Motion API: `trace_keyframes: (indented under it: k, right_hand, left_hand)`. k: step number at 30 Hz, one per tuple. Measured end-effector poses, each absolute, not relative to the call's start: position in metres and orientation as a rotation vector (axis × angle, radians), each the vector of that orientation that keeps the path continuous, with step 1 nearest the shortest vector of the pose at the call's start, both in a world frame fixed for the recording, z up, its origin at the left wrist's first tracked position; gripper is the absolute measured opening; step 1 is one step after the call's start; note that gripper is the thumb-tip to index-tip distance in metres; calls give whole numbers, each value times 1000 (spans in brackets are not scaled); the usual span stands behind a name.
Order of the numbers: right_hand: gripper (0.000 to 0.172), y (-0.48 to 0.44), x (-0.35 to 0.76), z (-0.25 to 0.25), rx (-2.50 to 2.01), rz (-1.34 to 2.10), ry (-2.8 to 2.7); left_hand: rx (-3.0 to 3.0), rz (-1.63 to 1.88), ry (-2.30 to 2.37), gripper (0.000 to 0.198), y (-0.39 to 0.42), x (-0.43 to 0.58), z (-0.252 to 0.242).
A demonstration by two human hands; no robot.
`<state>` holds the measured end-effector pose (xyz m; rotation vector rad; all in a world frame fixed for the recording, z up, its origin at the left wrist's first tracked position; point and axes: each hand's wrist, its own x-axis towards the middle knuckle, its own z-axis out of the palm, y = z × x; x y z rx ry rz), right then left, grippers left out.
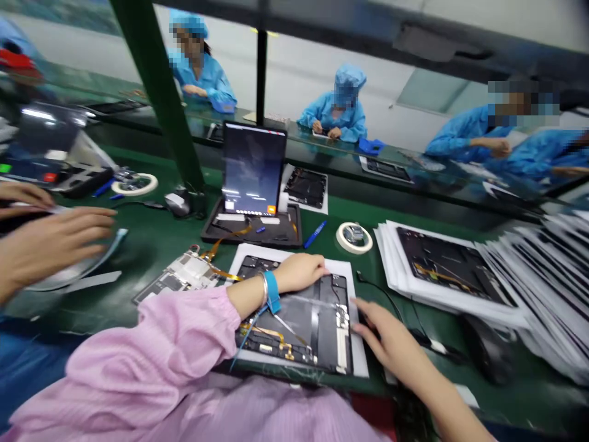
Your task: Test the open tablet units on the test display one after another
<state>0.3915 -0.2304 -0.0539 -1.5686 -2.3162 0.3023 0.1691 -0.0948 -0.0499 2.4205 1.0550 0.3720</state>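
Note:
An opened tablet (317,319), with dark insides, gold flex cables and a white strip, lies on a white sheet (361,362) in front of me. My left hand (299,271), in a pink sleeve with a blue wrist strap (272,291), rests on the tablet's far edge. Its fingers are curled under, and what they hold is hidden. My right hand (384,334) lies at the tablet's right edge with fingers stretched out, touching the white sheet.
A lit tablet (252,169) stands in a black jig (257,230). Nearby are a loose circuit board (184,276), tape rolls (353,237) (135,183), a blue pen (315,234) and a stack of opened tablets (451,270) to the right. A co-worker's hands (46,245) are at the left, and people in blue work behind.

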Motion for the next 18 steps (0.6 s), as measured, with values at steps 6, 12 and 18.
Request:
trace_keyframes:
  k: [6, 12, 18]
  right_hand:
    - [17, -237, 397, -58, -1553, 142, -2098]
    - [18, -239, 392, -52, -1393, -39, -2325]
    - [18, -238, 388, -49, -1382, -119, -2349]
  left_hand:
    - [2398, 341, 1044, 31, -94, 168, -52]
    - [2395, 335, 1046, 31, -95, 167, -51]
    - [2405, 345, 1048, 30, -95, 168, -52]
